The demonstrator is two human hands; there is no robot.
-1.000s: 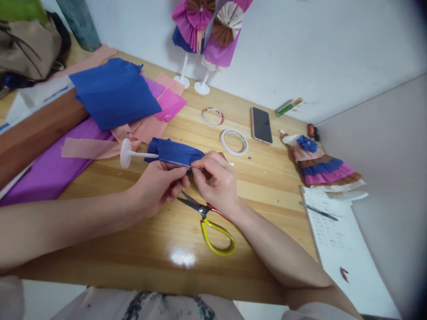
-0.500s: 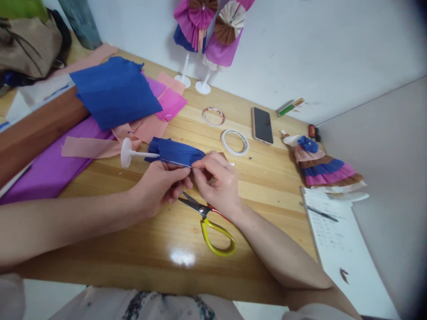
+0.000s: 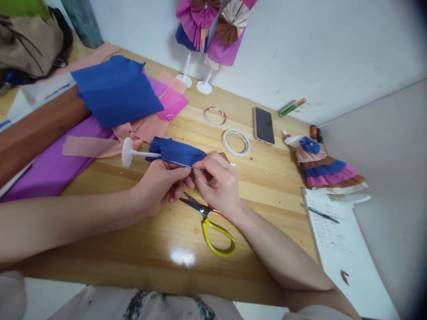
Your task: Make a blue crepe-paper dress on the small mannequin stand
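Note:
A blue crepe paper piece (image 3: 182, 152) is wrapped around a white stand (image 3: 127, 152), which lies on its side with its round base to the left. My left hand (image 3: 163, 182) is closed on the lower edge of the blue paper, thumb on top. At the paper's right end, my right hand (image 3: 216, 180) pinches the same edge, its fingertips close to my left thumb. What lies under the fingers is hidden. Scissors (image 3: 203, 211) with yellow and red handles lie just below my hands, blades parted.
Folded blue paper (image 3: 116, 93) tops a pile of coloured paper at the left. Tape rolls (image 3: 236, 143), a phone (image 3: 263, 126) and two dressed stands (image 3: 204, 86) are beyond my hands. A layered paper dress (image 3: 328, 171) and written sheet (image 3: 333, 235) lie at the right.

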